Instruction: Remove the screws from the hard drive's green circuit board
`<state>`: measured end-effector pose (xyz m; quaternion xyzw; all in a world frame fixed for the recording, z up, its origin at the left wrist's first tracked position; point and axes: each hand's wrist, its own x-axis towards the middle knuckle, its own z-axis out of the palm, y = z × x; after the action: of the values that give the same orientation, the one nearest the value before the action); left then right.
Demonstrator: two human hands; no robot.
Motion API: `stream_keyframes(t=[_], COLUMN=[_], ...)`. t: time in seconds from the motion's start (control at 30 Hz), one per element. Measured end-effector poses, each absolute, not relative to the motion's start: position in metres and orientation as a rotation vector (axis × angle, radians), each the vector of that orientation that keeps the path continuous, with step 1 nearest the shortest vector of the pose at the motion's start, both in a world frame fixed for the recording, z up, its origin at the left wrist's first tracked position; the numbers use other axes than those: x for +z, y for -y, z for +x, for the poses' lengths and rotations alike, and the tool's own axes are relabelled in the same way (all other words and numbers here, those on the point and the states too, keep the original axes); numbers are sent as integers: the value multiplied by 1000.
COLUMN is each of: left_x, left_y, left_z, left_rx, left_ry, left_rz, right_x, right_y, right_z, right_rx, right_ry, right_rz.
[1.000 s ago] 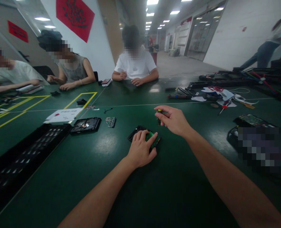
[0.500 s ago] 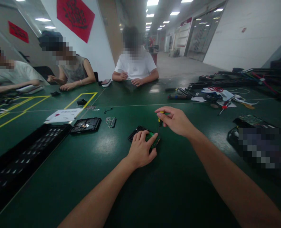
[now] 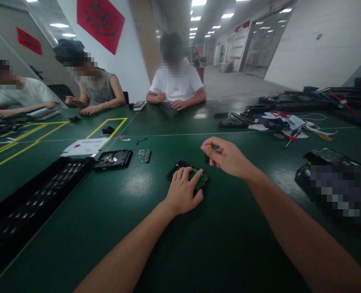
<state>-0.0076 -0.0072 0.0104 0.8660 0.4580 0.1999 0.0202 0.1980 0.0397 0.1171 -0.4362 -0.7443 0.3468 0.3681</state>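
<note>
My left hand (image 3: 183,191) lies over a small black device case (image 3: 174,171), fingers on top and thumb at its near side, holding it against the green table. Inside the case a green circuit board (image 3: 201,179) shows, partly covered by my fingers. Pinched in my right hand (image 3: 226,156) is a screwdriver (image 3: 206,156) with a yellow and black handle, held upright. Its thin shaft points down at the case's right corner, beside my left index finger; whether the tip touches a screw is too small to tell.
Left of the case lie a loose circuit board (image 3: 144,155), an opened black housing (image 3: 113,159) and a long black tray (image 3: 36,199). At right are a red screwdriver (image 3: 292,138), cables (image 3: 238,118) and a device with an exposed board (image 3: 333,156). Several people sit across the table.
The view has shifted slightly, so everything appears a little to the right. The screwdriver's handle sits a bit more hidden behind my right fingers; both hands stay at the case.
</note>
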Motion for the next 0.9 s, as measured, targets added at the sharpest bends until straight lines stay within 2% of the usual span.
stream_keyframes(t=[0.27,0.9], left_x=[8,13], left_y=[7,8], left_z=[-7,-16], left_rx=[671,788], left_ry=[-1431,-1348], left_rz=[2667,2547], right_x=[120,126], right_y=[-39,-36], right_z=[202,203], right_rx=[1003,904], right_ry=[1873,1910], right_rz=[-1117,-1143])
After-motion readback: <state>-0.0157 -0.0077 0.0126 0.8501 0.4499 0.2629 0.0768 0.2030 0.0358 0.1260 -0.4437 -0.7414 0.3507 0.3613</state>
